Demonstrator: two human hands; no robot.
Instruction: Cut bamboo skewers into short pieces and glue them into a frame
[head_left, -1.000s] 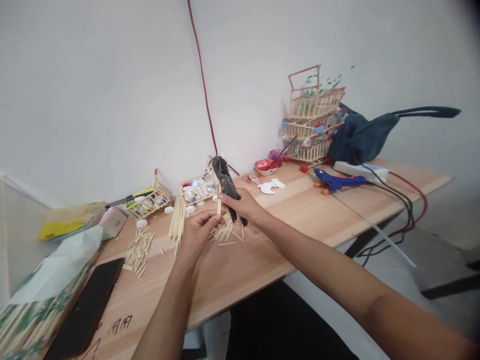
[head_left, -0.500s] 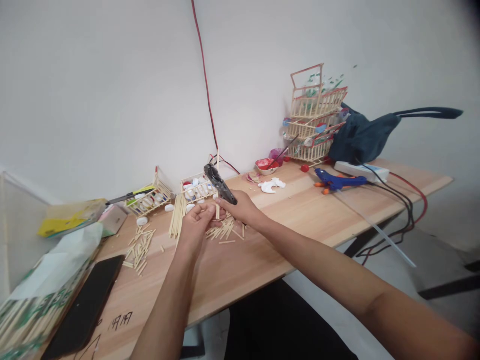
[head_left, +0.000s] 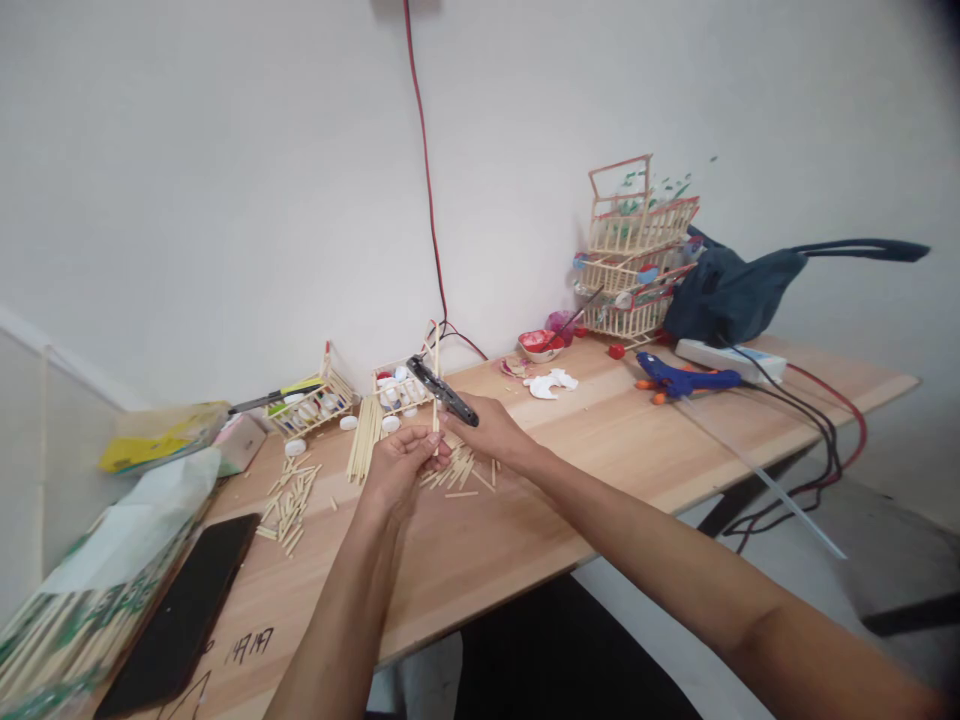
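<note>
Two hands engaged: left hand (head_left: 397, 465) pinches a stick (head_left: 436, 415) pointing to 12 o'clock; right hand (head_left: 489, 425) grips a black plier-like tool (head_left: 444, 390) across it. Step judged: trimming; next squeeze needs steady alignment.

We see a bag (head_left: 739, 295) behind a power strip (head_left: 757, 362), a tissue (head_left: 551, 385) near a bowl (head_left: 541, 357), and a phone (head_left: 184, 610) at left.

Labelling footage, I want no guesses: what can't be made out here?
In the head view:
Most fingers of the right hand: hidden behind its back.
Whether the black plier-like tool bites the slim pale wooden stick: too small.
One end of the green-printed clear plastic packet: cut by left edge.
</note>
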